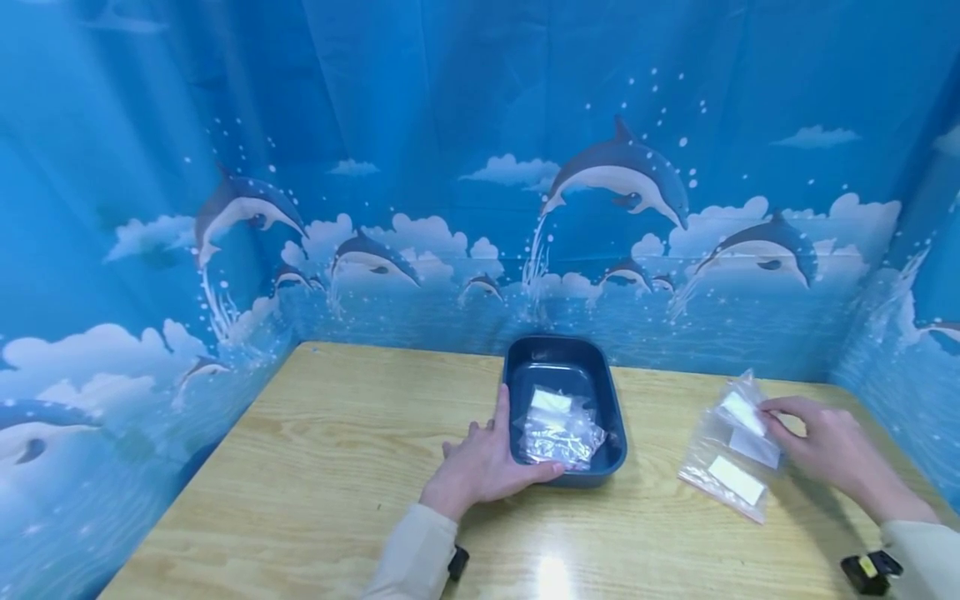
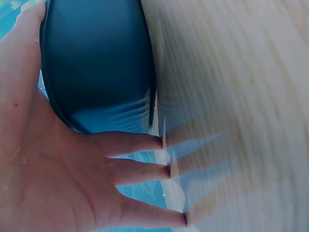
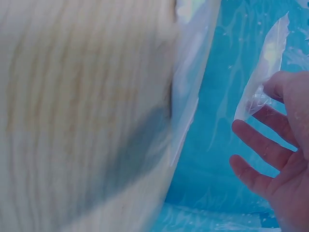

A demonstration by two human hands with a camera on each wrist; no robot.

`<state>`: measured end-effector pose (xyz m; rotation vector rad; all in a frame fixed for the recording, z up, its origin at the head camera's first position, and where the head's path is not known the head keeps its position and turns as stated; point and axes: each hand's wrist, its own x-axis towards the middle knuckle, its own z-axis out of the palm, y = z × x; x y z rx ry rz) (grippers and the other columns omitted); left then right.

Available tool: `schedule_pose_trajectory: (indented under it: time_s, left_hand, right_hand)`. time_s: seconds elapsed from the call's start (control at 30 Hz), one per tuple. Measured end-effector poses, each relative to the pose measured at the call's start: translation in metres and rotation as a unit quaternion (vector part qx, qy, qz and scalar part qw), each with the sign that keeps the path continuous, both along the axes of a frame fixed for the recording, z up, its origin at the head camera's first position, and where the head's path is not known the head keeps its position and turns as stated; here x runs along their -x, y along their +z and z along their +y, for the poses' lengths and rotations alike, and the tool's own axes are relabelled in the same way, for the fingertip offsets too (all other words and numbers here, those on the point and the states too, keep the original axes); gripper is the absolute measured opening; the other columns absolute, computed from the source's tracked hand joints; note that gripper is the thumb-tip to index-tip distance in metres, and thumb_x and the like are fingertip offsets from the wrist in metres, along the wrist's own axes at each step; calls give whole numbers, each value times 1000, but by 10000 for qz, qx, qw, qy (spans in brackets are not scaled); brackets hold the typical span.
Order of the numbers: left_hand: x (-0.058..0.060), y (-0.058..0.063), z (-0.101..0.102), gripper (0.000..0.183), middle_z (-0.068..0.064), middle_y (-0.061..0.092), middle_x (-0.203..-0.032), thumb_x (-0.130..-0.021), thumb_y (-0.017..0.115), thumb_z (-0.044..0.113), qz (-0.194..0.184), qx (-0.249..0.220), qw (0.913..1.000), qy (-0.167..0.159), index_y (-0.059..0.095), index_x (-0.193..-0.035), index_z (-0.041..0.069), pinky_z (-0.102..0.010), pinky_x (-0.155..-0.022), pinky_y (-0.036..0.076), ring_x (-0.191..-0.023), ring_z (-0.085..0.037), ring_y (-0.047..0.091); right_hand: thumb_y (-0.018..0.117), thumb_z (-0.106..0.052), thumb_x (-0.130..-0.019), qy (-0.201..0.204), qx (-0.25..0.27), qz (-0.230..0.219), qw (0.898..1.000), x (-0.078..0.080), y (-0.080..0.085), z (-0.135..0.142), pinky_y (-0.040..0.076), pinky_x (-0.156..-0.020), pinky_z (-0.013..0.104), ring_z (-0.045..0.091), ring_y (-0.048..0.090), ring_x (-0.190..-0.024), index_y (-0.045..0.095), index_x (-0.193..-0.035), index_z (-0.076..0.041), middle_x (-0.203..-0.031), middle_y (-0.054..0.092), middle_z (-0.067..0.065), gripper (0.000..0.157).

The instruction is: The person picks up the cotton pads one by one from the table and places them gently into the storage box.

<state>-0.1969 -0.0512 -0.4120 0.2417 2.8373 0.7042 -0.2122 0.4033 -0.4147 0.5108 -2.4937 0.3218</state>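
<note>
A dark blue tray [image 1: 612, 433] stands near the table's back edge, holding several clear plastic bags [image 1: 555, 429] with white labels. My left hand [image 1: 483, 473] rests against its near left corner, thumb along the front rim and index finger up the left side. In the left wrist view, the other fingers [image 2: 140, 171] are stretched out with their tips at the tabletop. On the right, my right hand [image 1: 832, 442] pinches a clear plastic bag [image 3: 267, 63] between thumb and index finger, lifted above the table. Beneath it lies another labelled bag [image 1: 723, 487], partly overlapped by the held one.
The light wooden table [image 1: 337, 442] ends at the back against a blue curtain [image 1: 450, 167] printed with dolphins, which also hangs along both sides. A dark wrist device [image 1: 870, 573] sits at the right sleeve.
</note>
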Motion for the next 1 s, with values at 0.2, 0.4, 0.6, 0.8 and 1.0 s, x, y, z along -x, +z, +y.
schedule_pose_trajectory:
  time_s: [0.2,0.4,0.6,0.8,1.0]
  left_hand:
    - [0,0,0,134,-22,46,-157,-74,58,92,-20,18,10000,-3,-11,-165,21,-84,-108,27,-144,-55,39]
    - [0,1,0,134,-21,46,-157,-74,58,91,-37,47,10000,-29,-11,-165,21,-83,-108,27,-145,-55,39]
    - [0,1,-2,134,-21,46,-158,-74,58,91,-28,-1,10000,-68,-11,-165,21,-83,-108,28,-145,-55,39]
    - [-1,-2,-4,133,-21,45,-159,-75,58,90,-61,-58,9999,-106,-10,-166,21,-83,-108,28,-145,-55,39]
    - [1,-2,-3,133,-20,44,-159,-74,58,91,-44,-81,9999,-122,-10,-165,22,-83,-108,27,-145,-55,38]
  right_hand:
    - [81,-3,-80,179,77,63,9998,2,5,-10,45,-59,15,4,65,-64,79,-97,-7,-89,79,15,17]
    - [82,-2,-79,288,59,201,9994,3,13,-26,48,-62,18,17,70,-64,79,-98,-8,-91,80,14,21]
    - [83,0,-76,464,65,463,9978,5,18,-46,52,-67,25,34,74,-79,79,-99,-9,-95,80,13,26]
    - [84,2,-74,628,58,605,9962,9,20,-62,55,-65,32,33,74,-79,79,-100,-9,-94,80,11,28]
    - [81,0,-81,639,107,286,9975,10,31,-80,58,-65,46,34,74,-84,78,-105,-9,-99,79,11,26]
